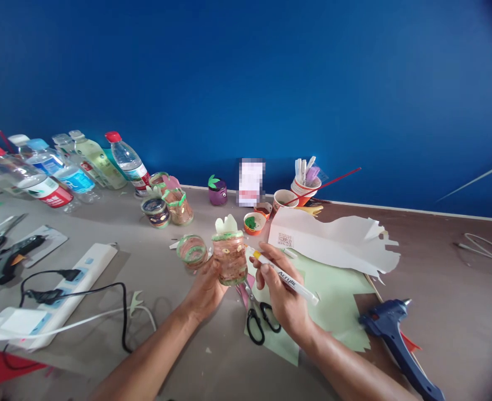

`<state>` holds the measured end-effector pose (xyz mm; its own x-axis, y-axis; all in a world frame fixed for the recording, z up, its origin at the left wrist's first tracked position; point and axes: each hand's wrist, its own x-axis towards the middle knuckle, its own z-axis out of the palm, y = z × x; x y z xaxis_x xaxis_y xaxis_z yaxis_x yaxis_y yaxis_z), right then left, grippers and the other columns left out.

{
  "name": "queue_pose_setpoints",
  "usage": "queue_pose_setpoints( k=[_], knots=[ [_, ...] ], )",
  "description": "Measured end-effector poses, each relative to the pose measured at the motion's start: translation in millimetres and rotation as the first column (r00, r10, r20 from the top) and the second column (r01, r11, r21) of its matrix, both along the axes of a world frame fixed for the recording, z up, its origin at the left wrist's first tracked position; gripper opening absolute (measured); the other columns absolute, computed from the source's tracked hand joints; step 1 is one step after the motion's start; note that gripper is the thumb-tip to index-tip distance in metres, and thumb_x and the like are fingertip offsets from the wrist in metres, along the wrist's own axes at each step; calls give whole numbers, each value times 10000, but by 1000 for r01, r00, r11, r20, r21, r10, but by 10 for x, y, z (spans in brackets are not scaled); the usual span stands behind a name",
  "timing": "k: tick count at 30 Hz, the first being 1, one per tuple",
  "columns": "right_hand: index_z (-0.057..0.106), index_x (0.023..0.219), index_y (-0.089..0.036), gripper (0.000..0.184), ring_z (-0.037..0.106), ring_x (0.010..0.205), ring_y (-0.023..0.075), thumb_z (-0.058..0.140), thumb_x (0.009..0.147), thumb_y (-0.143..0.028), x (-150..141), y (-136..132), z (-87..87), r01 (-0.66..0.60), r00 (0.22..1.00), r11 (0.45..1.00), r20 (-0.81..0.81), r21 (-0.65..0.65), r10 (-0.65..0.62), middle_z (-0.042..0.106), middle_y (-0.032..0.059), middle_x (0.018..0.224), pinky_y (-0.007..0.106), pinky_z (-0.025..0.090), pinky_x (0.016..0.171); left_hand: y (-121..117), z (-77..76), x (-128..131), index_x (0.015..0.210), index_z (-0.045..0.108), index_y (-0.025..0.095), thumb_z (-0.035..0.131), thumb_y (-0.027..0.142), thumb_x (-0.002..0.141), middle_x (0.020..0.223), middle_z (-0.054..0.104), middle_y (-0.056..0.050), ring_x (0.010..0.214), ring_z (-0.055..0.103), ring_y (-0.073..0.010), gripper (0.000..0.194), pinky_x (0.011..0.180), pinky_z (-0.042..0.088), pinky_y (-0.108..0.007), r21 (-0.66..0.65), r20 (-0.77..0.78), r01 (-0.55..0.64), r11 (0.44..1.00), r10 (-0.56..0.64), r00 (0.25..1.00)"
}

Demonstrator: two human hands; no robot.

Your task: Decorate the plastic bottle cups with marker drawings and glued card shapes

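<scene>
The held jar (230,263) is streaked brown with green edges, the marker (288,278) white-and-yellow, the wall (246,83) blue.

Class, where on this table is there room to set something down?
Mainly right, between the torn white paper, blue glue gun and white cable. A smaller patch lies between the forearms, nearer than the scissors. Crowded: left, with bottles and power strip.

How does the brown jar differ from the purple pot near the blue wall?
Colour: the brown jar is brownish with a green rim, while the purple pot is mostly purple. Top: the jar carries pale pieces; the pot has bright green pieces. Place: the jar is in the left hand, whereas the pot stands on the table. Both have shapes rising from the top.
</scene>
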<state>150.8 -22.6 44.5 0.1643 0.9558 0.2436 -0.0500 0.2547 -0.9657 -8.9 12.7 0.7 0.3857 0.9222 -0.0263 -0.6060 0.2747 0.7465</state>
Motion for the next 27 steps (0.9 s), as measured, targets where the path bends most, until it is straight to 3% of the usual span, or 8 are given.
queue_pose_setpoints(
  k=[3,5,9,18,27],
  knots=[
    [552,1221,-238,279,522,561,107,523,956,-323,-18,-3,-8,-19,998,999,-62,39,22,542,-44,704,244,457,527,0,-10,-7,1244,665,256,697,535,808,1254,694,-101,1210,601,-303,519,1035,439,-442,-6,-6,15,1000,-15,1000],
    [559,1163,-236,224,510,561,110,510,965,-329,-21,-6,1,-33,997,999,-67,39,35,526,-52,662,238,449,522,-5,-7,-13,1239,664,254,700,530,807,1279,681,-103,1243,576,-312,514,1031,440,-441,-14,-18,19,1000,-19,1000],
    [587,1040,-216,168,498,546,107,516,960,-345,-17,-15,20,-39,999,999,-19,11,39,517,-52,633,231,435,508,-20,16,-17,1223,671,233,692,540,811,1301,667,-120,1255,565,-321,515,1044,425,-454,-22,-25,20,1000,-21,999],
    [604,1011,-191,203,487,527,113,518,946,-363,-4,-12,21,-27,999,999,33,-27,28,506,-55,591,242,431,513,-14,-24,-16,1227,670,224,692,522,818,1296,671,-126,1232,583,-322,507,1031,439,-461,-12,-6,8,1000,-8,1000],
    [622,1002,-182,219,492,566,120,508,945,-361,10,-15,23,-16,995,1000,94,-13,17,521,-43,618,254,434,566,-19,61,-4,1207,680,232,686,537,812,1278,682,-126,1208,598,-330,499,1003,461,-458,18,-60,23,1000,-22,998]
  ],
)
